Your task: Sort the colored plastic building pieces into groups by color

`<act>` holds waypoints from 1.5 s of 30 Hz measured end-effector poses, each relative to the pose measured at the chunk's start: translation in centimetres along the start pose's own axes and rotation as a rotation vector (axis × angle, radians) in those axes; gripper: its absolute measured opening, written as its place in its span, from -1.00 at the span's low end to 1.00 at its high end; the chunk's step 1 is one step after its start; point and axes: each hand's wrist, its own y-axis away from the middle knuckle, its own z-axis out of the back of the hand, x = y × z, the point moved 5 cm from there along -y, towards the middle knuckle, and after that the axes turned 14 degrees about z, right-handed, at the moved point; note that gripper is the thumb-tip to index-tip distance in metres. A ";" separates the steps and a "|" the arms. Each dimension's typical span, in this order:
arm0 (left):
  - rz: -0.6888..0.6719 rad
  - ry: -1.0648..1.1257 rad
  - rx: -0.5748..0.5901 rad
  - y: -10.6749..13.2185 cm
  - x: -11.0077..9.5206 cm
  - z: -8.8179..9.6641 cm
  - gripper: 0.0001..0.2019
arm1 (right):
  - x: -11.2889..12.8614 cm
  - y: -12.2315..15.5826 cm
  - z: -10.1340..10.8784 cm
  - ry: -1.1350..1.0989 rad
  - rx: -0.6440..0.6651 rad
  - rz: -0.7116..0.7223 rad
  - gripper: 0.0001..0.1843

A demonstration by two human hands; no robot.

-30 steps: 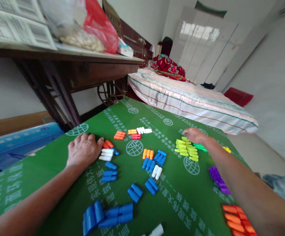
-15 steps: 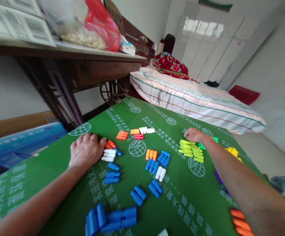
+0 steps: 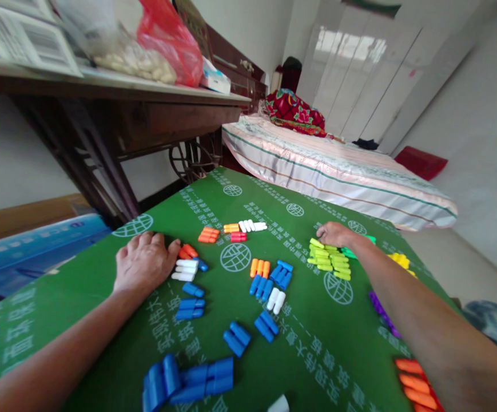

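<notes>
My left hand (image 3: 143,262) lies palm down on the green board (image 3: 291,366), fingers loosely spread and holding nothing. Its thumb is beside small orange plastic pieces (image 3: 188,252), which look like short capped markers. Just below them are white pieces (image 3: 185,269) and blue pieces (image 3: 190,309). Over at the right, my right hand (image 3: 336,234) has its fingers curled down at the upper edge of a yellow-green group (image 3: 329,257). The fingertips appear pinched on one yellow-green piece (image 3: 317,243). Bright green pieces (image 3: 351,252) are partly hidden behind my right wrist.
Mid-board are orange, blue and white groups, with larger blue pieces (image 3: 188,380) in front. Yellow (image 3: 400,261), purple (image 3: 381,312) and orange-red pieces (image 3: 417,383) lie near my right forearm. A wooden table (image 3: 154,123) with bags stands left; a bed (image 3: 338,171) is behind.
My right fingertips have lowered slightly onto the top of the yellow-green group, where one piece now tilts a little. My left hand stays put. The whole view has shifted slightly.
</notes>
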 end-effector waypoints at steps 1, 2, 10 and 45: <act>-0.002 0.002 -0.003 0.0 0.0 0.0 -0.41 | 0.0 0.1 0.0 0.000 -0.011 -0.004 -0.73; -0.003 0.003 -0.006 0.0 0.0 0.0 -0.41 | 0.0 0.2 0.0 0.001 -0.022 -0.006 -0.75; -0.003 -0.009 -0.014 0.0 0.0 -0.2 -0.42 | 0.5 0.7 0.3 0.016 -0.085 0.019 -0.69; 0.015 0.093 -0.005 0.5 -0.2 0.3 -0.42 | 5.5 7.3 2.0 -0.176 -0.247 0.125 -0.66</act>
